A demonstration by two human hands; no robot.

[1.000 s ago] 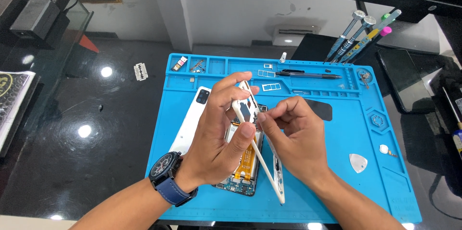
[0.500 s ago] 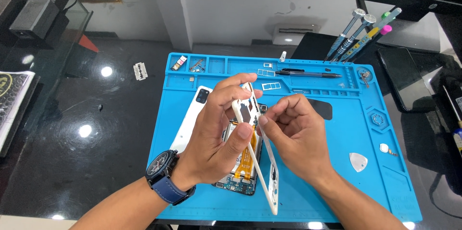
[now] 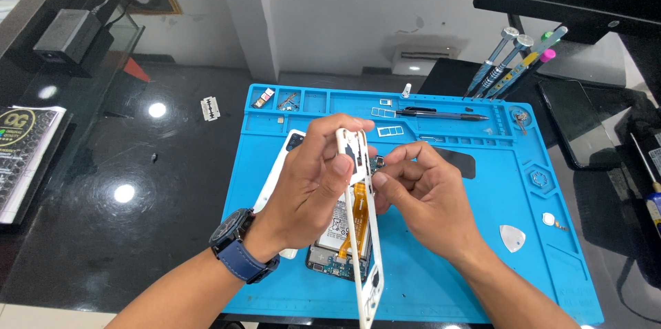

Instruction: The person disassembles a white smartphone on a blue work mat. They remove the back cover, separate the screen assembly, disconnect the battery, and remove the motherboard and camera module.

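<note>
My left hand (image 3: 313, 181), with a dark watch on a blue strap at the wrist, grips a white phone mid-frame (image 3: 363, 232) near its top and holds it on edge above the blue work mat (image 3: 482, 232). My right hand (image 3: 423, 194) pinches the frame's upper part from the right side. Below the hands lies an opened phone (image 3: 339, 250) with its battery, an orange flex cable and a circuit board showing. A white back cover (image 3: 275, 177) lies on the mat to the left, partly hidden by my left hand.
A black pen (image 3: 441, 115) and small parts sit in the mat's top trays. A white pick (image 3: 512, 238) lies at the mat's right. Several screwdrivers (image 3: 516, 60) lean at the back right, beside a dark phone (image 3: 575, 126). A razor blade (image 3: 210, 107) lies left of the mat.
The white frame has turned more onto its edge and its lower end has swung left and down. Both hands have kept their grip on it.
</note>
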